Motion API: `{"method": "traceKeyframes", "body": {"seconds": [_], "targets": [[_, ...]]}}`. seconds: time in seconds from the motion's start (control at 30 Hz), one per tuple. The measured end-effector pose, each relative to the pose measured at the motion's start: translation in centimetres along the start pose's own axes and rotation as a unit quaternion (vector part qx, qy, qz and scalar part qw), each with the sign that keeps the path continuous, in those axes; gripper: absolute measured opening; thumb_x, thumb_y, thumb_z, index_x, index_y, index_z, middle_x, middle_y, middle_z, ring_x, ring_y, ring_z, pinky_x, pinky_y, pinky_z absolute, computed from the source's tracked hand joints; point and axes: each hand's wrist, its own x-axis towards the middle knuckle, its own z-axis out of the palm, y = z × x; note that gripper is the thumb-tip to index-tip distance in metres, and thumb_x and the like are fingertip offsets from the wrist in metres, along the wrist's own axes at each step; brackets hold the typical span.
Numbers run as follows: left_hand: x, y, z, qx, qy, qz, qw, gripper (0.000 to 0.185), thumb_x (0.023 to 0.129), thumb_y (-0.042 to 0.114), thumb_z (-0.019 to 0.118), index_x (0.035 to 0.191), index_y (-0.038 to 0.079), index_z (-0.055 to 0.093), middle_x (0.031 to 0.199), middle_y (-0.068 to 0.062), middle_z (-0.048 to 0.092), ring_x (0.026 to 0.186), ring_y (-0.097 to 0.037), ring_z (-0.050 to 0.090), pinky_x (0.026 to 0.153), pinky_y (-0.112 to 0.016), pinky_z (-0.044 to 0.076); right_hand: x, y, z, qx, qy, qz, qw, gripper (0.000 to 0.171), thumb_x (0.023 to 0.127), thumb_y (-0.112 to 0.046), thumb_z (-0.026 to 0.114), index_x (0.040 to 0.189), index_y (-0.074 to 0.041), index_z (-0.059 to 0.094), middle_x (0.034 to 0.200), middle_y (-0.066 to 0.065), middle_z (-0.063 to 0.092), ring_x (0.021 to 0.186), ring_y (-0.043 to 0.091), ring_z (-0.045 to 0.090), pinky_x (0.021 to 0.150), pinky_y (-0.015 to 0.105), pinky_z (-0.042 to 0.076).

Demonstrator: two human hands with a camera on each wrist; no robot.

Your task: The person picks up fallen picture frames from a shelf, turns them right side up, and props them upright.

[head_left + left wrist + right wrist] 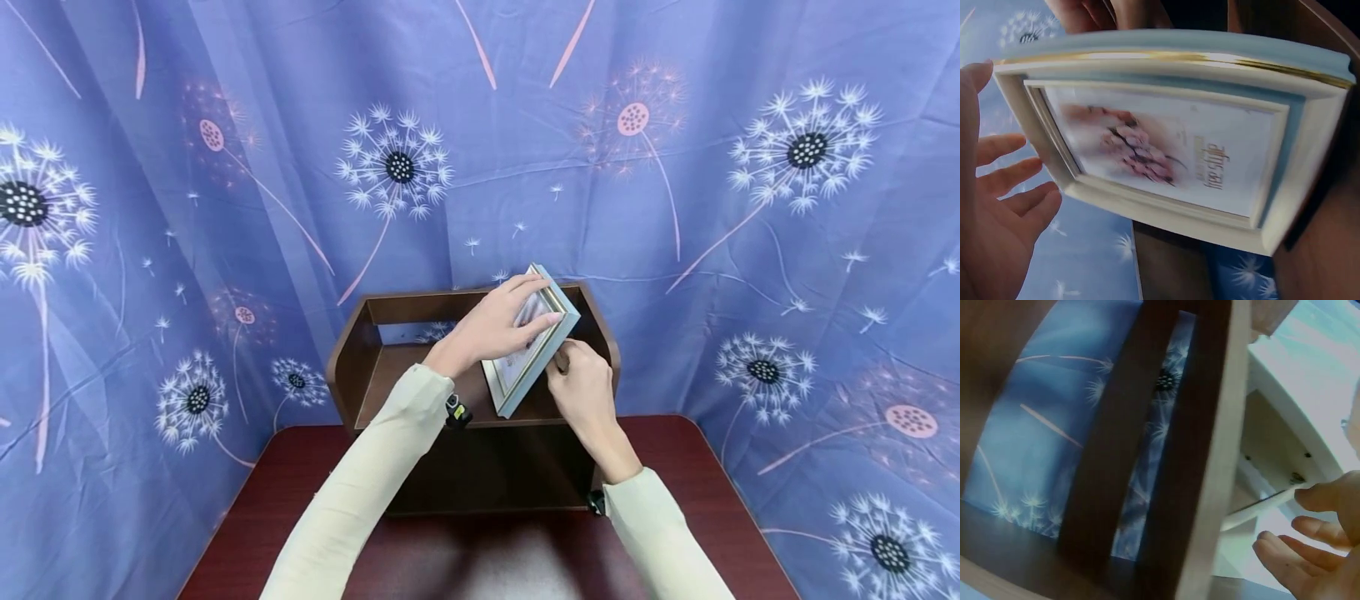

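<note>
Head view: picture frame (534,344) is held tilted over the shelf (360,333) w/ left hand (495,327) laid flat on its front; right hand (583,393) is pinching the back stand, prob. for propping.

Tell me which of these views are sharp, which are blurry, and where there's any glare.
Head view: sharp and evenly lit, edges bent by the wide lens, a pale sheen on the table near the bottom. Left wrist view: the frame fills the picture, its print soft, a bright glint along the gold trim. Right wrist view: dim and blurred on the shelf, washed out at the right.
</note>
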Motion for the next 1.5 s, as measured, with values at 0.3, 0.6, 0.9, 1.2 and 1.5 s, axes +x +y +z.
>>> {"method": "traceKeyframes", "body": {"seconds": [0.3,0.6,0.9,1.2,1.5], "targets": [[-1.4,-2.9,0.5,-0.063,0.029,-0.053,0.9962,0.059,0.108,0.043,0.056,0.156,0.008,0.049,0.156,-0.013,0.051,0.143,-0.031,0.054,0.121,-0.045,0.046,0.4,-1.4,-3.2,0.051,0.001,0.032,0.998,0.018,0.093,0.0,0.071,0.11,0.004,0.073,0.1,0.022,0.078,0.086,0.034,0.078,0.074,0.048,0.065],[-2.4,-6.5,2.7,-0.15,0.06,-0.136,0.9775,0.047,0.107,0.027,0.062,0.146,0.001,0.058,0.138,-0.019,0.064,0.124,-0.032,0.068,0.106,-0.04,0.057,1.3,-2.5,-5.9,0.099,0.016,0.071,0.992,0.03,0.1,0.003,0.056,0.128,0.008,0.065,0.115,0.021,0.078,0.093,0.033,0.08,0.075,0.015,0.059],[-3.6,-8.9,5.1,-0.157,0.054,-0.19,0.9676,0.04,0.107,0.026,0.061,0.143,0.007,0.064,0.137,-0.014,0.071,0.123,-0.029,0.071,0.107,-0.04,0.057,1.7,-3.5,-6.7,0.103,0.028,0.114,0.988,0.034,0.104,-0.02,0.064,0.127,0.004,0.069,0.11,0.018,0.081,0.09,0.031,0.081,0.071,0.003,0.052],[-3.7,-9.2,6.1,-0.194,0.052,-0.235,0.951,0.04,0.11,0.03,0.054,0.146,0.015,0.064,0.139,-0.009,0.071,0.118,-0.025,0.072,0.099,-0.04,0.059,2.5,-3.9,-6.3,0.079,0.04,0.071,0.994,0.039,0.094,-0.028,0.081,0.11,0.007,0.076,0.094,0.02,0.082,0.079,0.032,0.081,0.072,0.048,0.066],[-3.6,-9.7,6.7,-0.229,0.061,-0.243,0.9406,0.037,0.11,0.032,0.055,0.142,0.017,0.068,0.117,-0.012,0.079,0.043,-0.013,0.048,0.046,-0.029,0.046,3.6,-3.5,-6.1,0.045,0.052,0.076,0.995,0.039,0.089,-0.034,0.086,0.095,0.003,0.079,0.082,0.017,0.081,0.074,0.031,0.08,0.069,0.049,0.061]]}}
